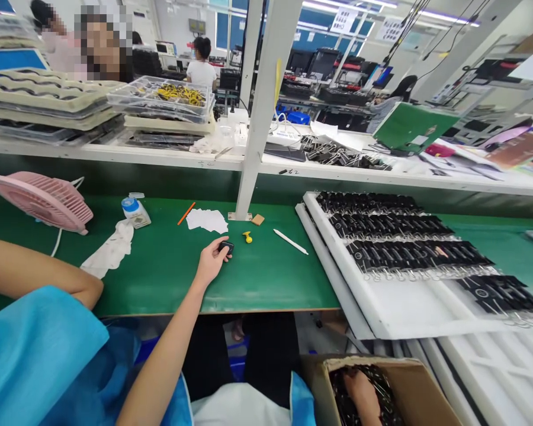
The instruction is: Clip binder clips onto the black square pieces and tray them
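Observation:
Over the green table, my left hand (pixel 212 260) is closed round a small black square object (pixel 226 247), pinched between thumb and fingers. Nearby on the table lie a yellow stamp-like piece (pixel 247 237), a small tan block (pixel 257 219) and a white pen (pixel 290 241). My right hand (pixel 362 390) reaches down into a cardboard box (pixel 420 384) at the lower right, among many black binder clips (pixel 386 387). Its fingertips are hidden there, so whether it grips a clip does not show.
To the right stands a white foam tray (pixel 408 305) with rows of black pieces held by binder clips (pixel 421 257). Papers (pixel 207 220), an orange stick (pixel 186 213), a blue-capped bottle (pixel 136 213) and a pink fan (pixel 39 201) lie leftward. A co-worker's bent arm (pixel 39 266) rests at left.

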The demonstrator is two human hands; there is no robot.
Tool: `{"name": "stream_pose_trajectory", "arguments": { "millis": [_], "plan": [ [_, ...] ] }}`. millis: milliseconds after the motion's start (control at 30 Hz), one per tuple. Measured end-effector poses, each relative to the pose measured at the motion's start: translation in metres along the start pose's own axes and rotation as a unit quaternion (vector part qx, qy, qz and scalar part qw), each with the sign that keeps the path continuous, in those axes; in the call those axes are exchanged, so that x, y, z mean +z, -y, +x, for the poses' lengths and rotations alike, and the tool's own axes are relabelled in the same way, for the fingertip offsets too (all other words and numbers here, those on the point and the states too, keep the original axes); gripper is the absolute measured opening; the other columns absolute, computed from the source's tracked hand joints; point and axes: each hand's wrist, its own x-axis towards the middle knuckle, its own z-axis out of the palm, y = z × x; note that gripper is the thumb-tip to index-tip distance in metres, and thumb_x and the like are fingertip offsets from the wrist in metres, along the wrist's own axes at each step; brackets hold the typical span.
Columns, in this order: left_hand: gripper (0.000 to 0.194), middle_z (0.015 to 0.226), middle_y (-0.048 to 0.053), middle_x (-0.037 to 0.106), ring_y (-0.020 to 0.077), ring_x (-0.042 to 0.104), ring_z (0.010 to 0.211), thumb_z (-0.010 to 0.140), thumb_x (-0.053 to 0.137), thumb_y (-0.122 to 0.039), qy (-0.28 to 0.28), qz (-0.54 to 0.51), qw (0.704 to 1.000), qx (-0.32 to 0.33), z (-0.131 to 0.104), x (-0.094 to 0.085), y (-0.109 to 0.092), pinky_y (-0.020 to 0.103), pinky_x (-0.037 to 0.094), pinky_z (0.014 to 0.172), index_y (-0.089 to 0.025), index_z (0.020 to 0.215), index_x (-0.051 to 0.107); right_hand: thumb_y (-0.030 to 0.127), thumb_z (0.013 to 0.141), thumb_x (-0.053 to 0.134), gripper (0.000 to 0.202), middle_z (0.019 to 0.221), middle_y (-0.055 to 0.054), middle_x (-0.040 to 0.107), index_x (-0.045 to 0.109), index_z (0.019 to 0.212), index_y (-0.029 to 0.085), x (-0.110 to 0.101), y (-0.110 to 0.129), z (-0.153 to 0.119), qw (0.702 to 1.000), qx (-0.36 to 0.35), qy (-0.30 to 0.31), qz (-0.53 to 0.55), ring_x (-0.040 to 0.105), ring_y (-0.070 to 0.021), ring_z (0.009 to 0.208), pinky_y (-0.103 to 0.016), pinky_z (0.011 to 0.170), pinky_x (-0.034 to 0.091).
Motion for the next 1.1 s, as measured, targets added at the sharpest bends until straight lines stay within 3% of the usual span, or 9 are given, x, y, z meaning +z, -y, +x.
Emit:
{"name": "stream_pose_trajectory", "arguments": {
  "millis": [200, 267, 333, 500, 667, 767, 867, 1000, 1100],
  "plan": [
    [0.054, 0.094, 0.009, 0.074, 0.0199, 0.072, 0.072, 0.083, 0.070, -0.043, -0.009, 0.000, 1.000, 0.007, 0.000, -0.002, -0.003, 0.034, 0.059, 0.069, -0.013, 0.127, 0.065, 0.041, 0.096, 0.040, 0.043, 0.106, -0.027, 0.072, 0.075, 0.099, 0.015, -0.005, -0.028, -0.017, 0.995, 0.003, -0.101, 0.002, 0.071, -0.0424, 0.103, -0.049, 0.090, 0.058],
    [0.054, 0.096, 0.010, 0.074, 0.0200, 0.072, 0.074, 0.083, 0.070, -0.043, -0.012, 0.007, 1.000, 0.011, 0.000, -0.002, -0.003, 0.034, 0.059, 0.070, -0.013, 0.127, 0.065, 0.045, 0.096, 0.040, 0.046, 0.118, -0.028, 0.068, 0.074, 0.102, 0.014, -0.015, -0.041, -0.023, 0.984, 0.004, -0.178, -0.016, 0.067, -0.0445, 0.112, -0.052, 0.097, 0.056],
    [0.055, 0.099, 0.010, 0.073, 0.0195, 0.072, 0.075, 0.082, 0.071, -0.044, -0.010, 0.015, 1.000, 0.012, 0.001, -0.001, -0.004, 0.033, 0.058, 0.070, -0.013, 0.128, 0.064, 0.046, 0.096, 0.040, 0.047, 0.120, -0.029, 0.067, 0.074, 0.102, 0.014, -0.030, -0.052, -0.029, 0.980, 0.006, -0.197, -0.022, 0.064, -0.0460, 0.115, -0.054, 0.101, 0.053],
    [0.058, 0.103, 0.010, 0.072, 0.0186, 0.072, 0.076, 0.081, 0.074, -0.044, -0.006, 0.024, 1.000, 0.016, 0.003, 0.000, -0.004, 0.030, 0.056, 0.066, -0.014, 0.128, 0.062, 0.040, 0.090, 0.047, 0.030, 0.094, -0.025, 0.073, 0.067, 0.084, 0.018, -0.081, -0.053, -0.046, 0.978, 0.138, -0.025, 0.156, 0.071, -0.0425, 0.102, -0.049, 0.094, 0.057],
    [0.058, 0.097, 0.009, 0.073, 0.0184, 0.072, 0.074, 0.078, 0.079, -0.046, -0.008, 0.020, 1.000, 0.020, 0.005, 0.000, -0.005, 0.029, 0.056, 0.066, -0.015, 0.124, 0.063, 0.044, 0.085, 0.055, 0.030, 0.102, -0.019, 0.073, 0.067, 0.081, 0.017, -0.132, -0.023, -0.095, 0.857, 0.099, 0.092, 0.497, 0.072, -0.0305, 0.094, -0.036, 0.078, 0.061],
    [0.052, 0.101, 0.010, 0.073, 0.0183, 0.072, 0.074, 0.077, 0.081, -0.047, -0.004, 0.016, 1.000, 0.018, 0.005, 0.001, -0.006, 0.029, 0.056, 0.066, -0.015, 0.115, 0.066, 0.057, 0.082, 0.071, 0.040, 0.092, -0.015, 0.072, 0.070, 0.077, 0.017, -0.152, 0.009, -0.135, 0.815, -0.047, 0.185, 0.547, 0.068, -0.0294, 0.093, -0.035, 0.076, 0.058],
    [0.050, 0.099, 0.009, 0.073, 0.0184, 0.072, 0.073, 0.076, 0.083, -0.047, -0.009, 0.013, 1.000, 0.016, 0.004, 0.002, -0.007, 0.029, 0.056, 0.067, -0.015, 0.112, 0.069, 0.063, 0.088, 0.070, 0.047, 0.087, -0.012, 0.070, 0.074, 0.084, 0.016, -0.158, 0.065, -0.171, 0.797, -0.181, 0.240, 0.523, 0.065, -0.0267, 0.087, -0.037, 0.080, 0.055],
    [0.052, 0.096, 0.008, 0.074, 0.0177, 0.071, 0.070, 0.073, 0.085, -0.045, -0.020, -0.015, 1.000, 0.012, 0.004, 0.002, -0.009, 0.029, 0.055, 0.065, -0.016, 0.113, 0.070, 0.056, 0.098, 0.062, 0.042, 0.092, -0.010, 0.070, 0.074, 0.087, 0.017, -0.148, 0.174, -0.200, 0.741, -0.384, 0.318, 0.449, 0.063, -0.0251, 0.094, -0.037, 0.092, 0.049],
    [0.053, 0.090, 0.007, 0.075, 0.0174, 0.070, 0.069, 0.072, 0.086, -0.042, -0.019, -0.049, 0.999, 0.001, 0.003, 0.000, -0.011, 0.028, 0.053, 0.062, -0.015, 0.115, 0.070, 0.050, 0.090, 0.075, 0.032, 0.092, -0.006, 0.069, 0.069, 0.094, 0.019, -0.134, 0.261, -0.201, 0.686, -0.433, 0.332, 0.482, 0.064, -0.0210, 0.089, -0.033, 0.087, 0.050]
  ]
}}
